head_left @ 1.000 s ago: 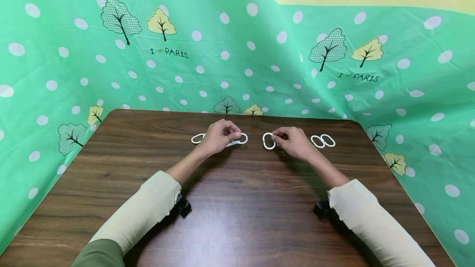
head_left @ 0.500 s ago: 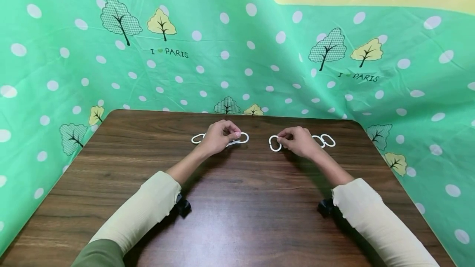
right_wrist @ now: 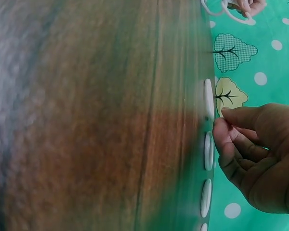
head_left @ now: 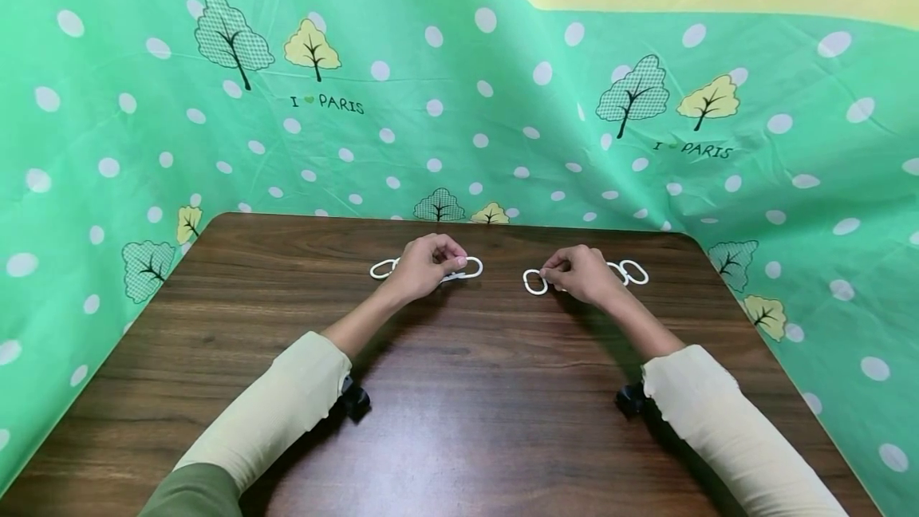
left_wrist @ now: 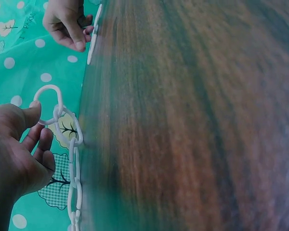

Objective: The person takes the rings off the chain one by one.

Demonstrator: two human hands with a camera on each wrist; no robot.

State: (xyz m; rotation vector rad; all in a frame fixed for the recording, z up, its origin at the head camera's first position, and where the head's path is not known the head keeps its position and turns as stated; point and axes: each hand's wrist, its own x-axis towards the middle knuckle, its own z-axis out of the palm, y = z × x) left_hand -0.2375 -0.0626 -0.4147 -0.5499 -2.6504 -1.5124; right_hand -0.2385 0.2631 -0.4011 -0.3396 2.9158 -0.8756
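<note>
In the left wrist view, my left hand (left_wrist: pixel 24 154) pinches a white oval chain link (left_wrist: pixel 53 88) between thumb and fingers, raised at an angle. It is joined to several more white links (left_wrist: pixel 74 159) that trail down to the table. The head view shows my left hand (head_left: pixel 421 266) covering the middle of this chain. My right hand (head_left: pixel 580 274) is beside a single white link (head_left: pixel 525 282) that lies flat. In the right wrist view the fingertips of my right hand (right_wrist: pixel 265 154) are close together, just apart from the flat link (right_wrist: pixel 208 96).
Partly hidden behind the right hand, more white links (head_left: pixel 635 272) lie on the brown wooden table (head_left: pixel 459 389). A green dotted cloth (head_left: pixel 459 86) hangs behind the table's far edge. A small black device (head_left: pixel 355 401) sits under the left forearm, another (head_left: pixel 630 401) under the right.
My right hand has shifted right and lowered the single link, which now lies flat on the table, and its fingers have let go. My left hand stays nearly still.
</note>
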